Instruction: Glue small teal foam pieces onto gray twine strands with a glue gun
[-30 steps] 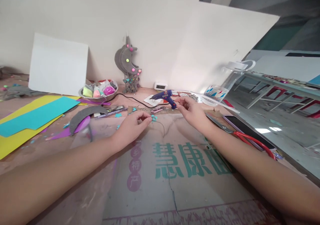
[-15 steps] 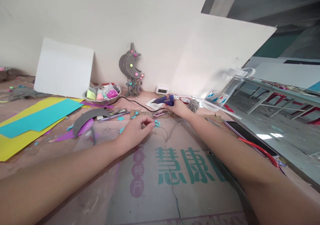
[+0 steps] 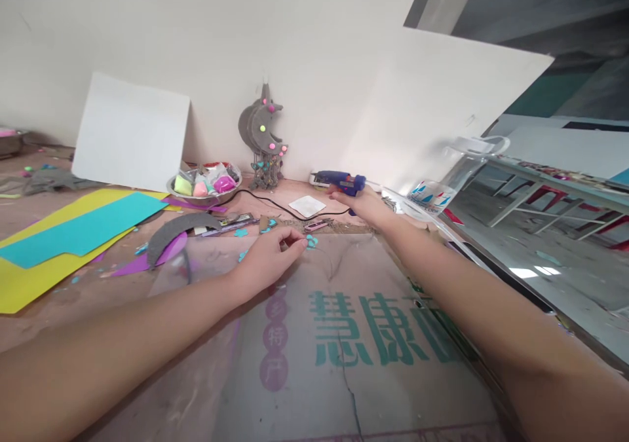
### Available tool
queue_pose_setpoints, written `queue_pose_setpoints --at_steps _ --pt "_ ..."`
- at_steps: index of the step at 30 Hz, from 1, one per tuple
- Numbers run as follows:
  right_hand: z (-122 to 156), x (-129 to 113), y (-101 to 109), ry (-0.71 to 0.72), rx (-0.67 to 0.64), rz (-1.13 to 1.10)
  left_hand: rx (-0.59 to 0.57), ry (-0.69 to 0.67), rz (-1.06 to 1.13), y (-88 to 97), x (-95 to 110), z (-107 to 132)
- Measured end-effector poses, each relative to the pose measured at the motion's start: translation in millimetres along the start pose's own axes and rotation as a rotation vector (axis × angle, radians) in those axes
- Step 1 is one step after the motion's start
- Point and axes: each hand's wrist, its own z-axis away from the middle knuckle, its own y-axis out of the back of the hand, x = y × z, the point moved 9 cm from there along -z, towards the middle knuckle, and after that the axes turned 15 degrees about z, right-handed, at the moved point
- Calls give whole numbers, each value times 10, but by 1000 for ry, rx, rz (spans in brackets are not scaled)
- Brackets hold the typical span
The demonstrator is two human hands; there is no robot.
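My left hand (image 3: 270, 255) is closed in a pinch just over the plastic sheet. At its fingertips is a small blue felt-like flower (image 3: 312, 241), and a thin grey thread trails on the sheet close by. My right hand (image 3: 368, 206) is wrapped round a blue hot glue gun (image 3: 344, 181), raised above the table with its nozzle pointing left. Below and left of the gun lies a white square pad (image 3: 307, 205). More blue flower pieces (image 3: 240, 232) lie beyond my left hand.
A printed plastic sheet (image 3: 314, 389) covers the table front. Left are yellow (image 3: 29, 291) and blue sheets (image 3: 83, 226), and a grey crescent (image 3: 177, 232). Behind stand a bowl of coloured clay (image 3: 204, 196), a moon ornament (image 3: 263, 131) and a white board (image 3: 130, 131). A clear bucket (image 3: 442, 173) stands right.
My right hand has lifted the glue gun off the white pad and moved it up and slightly right. My left hand stays nearly still at the blue flower.
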Motion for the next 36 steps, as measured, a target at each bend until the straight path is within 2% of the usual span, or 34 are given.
queue_pose_setpoints --at_steps 3,6,8,10,14,24,36 --pt "256 -150 195 27 19 -146 -5 -19 5 -8 17 2" --pt "622 -210 283 -56 -19 -71 5 -22 -12 1 19 4" --pt "866 -233 293 -97 -40 5 19 -27 -23 16 17 2" --pt "1066 -263 248 -86 -67 -13 23 -24 -33 23 8 -2" --pt "1298 -313 126 1 -98 -108 18 -10 -63 23 3 -4" --pt "1338 -184 21 -70 -99 -17 47 54 -114 56 4 14" --pt "1337 -157 -37 -70 -113 1 54 23 -86 51 0 6"
